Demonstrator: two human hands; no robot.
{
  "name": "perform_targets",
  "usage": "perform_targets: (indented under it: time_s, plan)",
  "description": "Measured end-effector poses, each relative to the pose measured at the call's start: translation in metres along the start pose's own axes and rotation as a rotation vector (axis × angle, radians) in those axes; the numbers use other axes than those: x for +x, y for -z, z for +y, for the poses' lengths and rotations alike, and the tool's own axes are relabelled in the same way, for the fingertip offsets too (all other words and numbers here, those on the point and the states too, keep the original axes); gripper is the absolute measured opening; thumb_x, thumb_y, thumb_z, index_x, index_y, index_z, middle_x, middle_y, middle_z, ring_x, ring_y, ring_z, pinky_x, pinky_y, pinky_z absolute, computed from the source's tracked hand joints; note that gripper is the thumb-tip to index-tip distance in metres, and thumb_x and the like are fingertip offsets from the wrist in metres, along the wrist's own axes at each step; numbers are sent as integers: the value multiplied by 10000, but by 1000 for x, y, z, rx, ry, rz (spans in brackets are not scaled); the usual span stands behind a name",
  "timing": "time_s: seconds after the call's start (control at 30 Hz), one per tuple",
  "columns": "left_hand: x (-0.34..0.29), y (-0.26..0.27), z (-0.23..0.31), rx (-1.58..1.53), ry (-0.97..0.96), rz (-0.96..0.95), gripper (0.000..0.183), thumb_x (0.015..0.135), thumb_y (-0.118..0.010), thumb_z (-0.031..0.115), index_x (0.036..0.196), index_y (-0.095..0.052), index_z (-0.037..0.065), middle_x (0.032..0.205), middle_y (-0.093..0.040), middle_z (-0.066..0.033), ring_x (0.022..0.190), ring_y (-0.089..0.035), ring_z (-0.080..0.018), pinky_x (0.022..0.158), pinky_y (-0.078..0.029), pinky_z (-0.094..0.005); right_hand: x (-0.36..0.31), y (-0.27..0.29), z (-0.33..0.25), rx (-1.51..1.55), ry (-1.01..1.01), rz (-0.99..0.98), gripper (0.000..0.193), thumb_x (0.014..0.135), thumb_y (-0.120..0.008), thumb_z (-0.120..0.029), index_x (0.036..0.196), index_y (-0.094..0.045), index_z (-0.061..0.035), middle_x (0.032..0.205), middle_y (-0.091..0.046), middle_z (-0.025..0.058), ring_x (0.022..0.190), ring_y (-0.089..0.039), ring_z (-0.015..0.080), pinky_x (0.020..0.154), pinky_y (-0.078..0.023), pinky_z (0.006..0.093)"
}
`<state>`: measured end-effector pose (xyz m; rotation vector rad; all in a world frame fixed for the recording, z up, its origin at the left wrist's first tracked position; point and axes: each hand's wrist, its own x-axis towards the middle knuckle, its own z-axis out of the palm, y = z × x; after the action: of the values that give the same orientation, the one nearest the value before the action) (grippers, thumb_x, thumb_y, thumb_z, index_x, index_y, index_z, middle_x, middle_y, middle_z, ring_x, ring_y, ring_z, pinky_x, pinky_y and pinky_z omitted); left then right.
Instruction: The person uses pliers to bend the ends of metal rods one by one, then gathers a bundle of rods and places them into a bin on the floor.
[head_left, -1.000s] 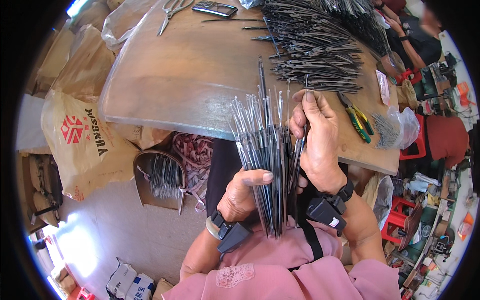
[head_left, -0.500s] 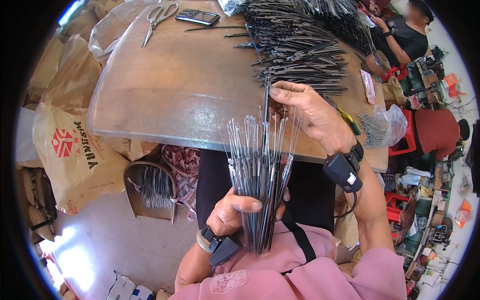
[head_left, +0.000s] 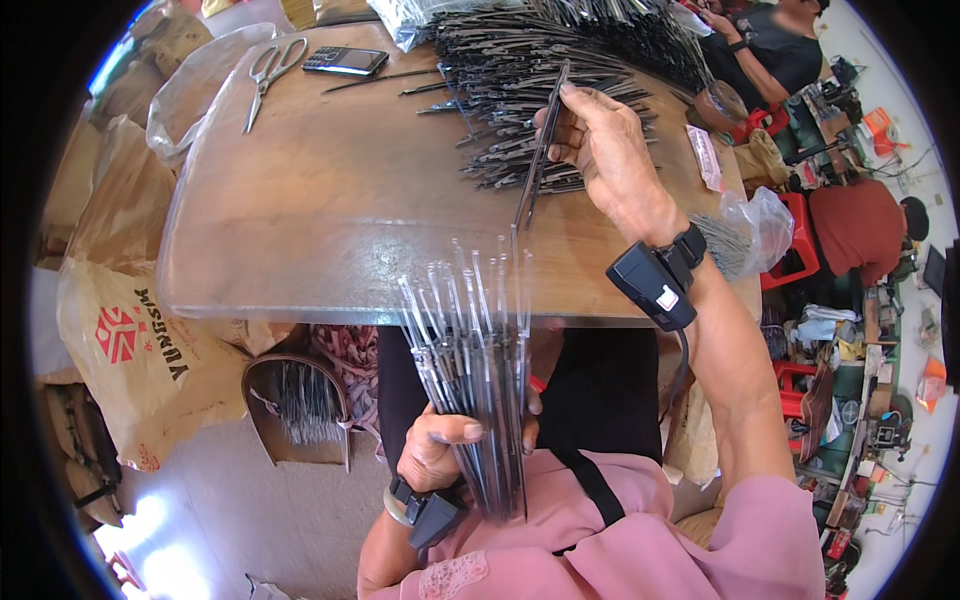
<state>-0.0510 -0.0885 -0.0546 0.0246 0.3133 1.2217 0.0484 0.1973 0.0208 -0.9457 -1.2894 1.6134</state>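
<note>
My left hand (head_left: 440,450) is closed around an upright bundle of thin dark metal rods (head_left: 480,400), held over my lap. Pale wire ends with small loops stick up from its top, slightly blurred. My right hand (head_left: 615,150) is raised over the table, pinching a slim dark rod (head_left: 541,160) between thumb and fingers; whether it is one rod or a couple together I cannot tell. The lower tip of that rod hangs above the bundle's wire ends. Just behind my right hand lies a large heap of similar dark rods (head_left: 520,65).
On the wooden table (head_left: 290,220) are scissors (head_left: 268,80), a mobile phone (head_left: 345,61) and a small pile of grey rods (head_left: 722,243) by a clear bag (head_left: 760,225). A scoop-shaped bin (head_left: 298,405) with thin wires stands below. Co-workers sit at the right.
My right hand has risen away from the bundle toward the heap, and the rod it pinches is now tilted. The bundle in my left hand leans more to the left.
</note>
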Motion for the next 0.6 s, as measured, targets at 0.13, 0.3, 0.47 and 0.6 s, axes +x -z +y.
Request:
perform_targets:
  time_s: [0.13,0.3,0.47,0.6]
  plan:
    - [-1,8,0,-45,-31,47,699,553,-699,215,1185,-577,-58,1015,-644,-212,764,-632,-331,673,-524,-382,-1,5,-7,-110,-2,15,183,970,-568,-236,931,-604,-61,798,-698,85,669,-676,168,552,-497,269]
    - [0,6,-1,-71,-109,81,706,555,-691,241,1193,-552,-27,991,-615,-203,710,-627,-331,624,-520,-401,-4,11,-3,-167,-43,-21,161,976,-587,-252,948,-609,-95,835,-698,54,694,-663,136,564,-485,251]
    - [0,4,0,-34,-152,116,684,580,-695,280,1186,-508,22,946,-560,-174,665,-609,-313,573,-508,-412,-12,1,2,-216,-56,-62,196,973,-579,-251,929,-600,-61,778,-680,69,623,-664,153,505,-468,245]
    - [-1,11,0,-94,-121,60,721,561,-693,245,1215,-560,-25,1032,-623,-190,760,-629,-330,673,-516,-381,-18,-4,9,-255,-59,-104,219,970,-582,-256,962,-604,-38,798,-682,88,613,-648,134,508,-455,234]
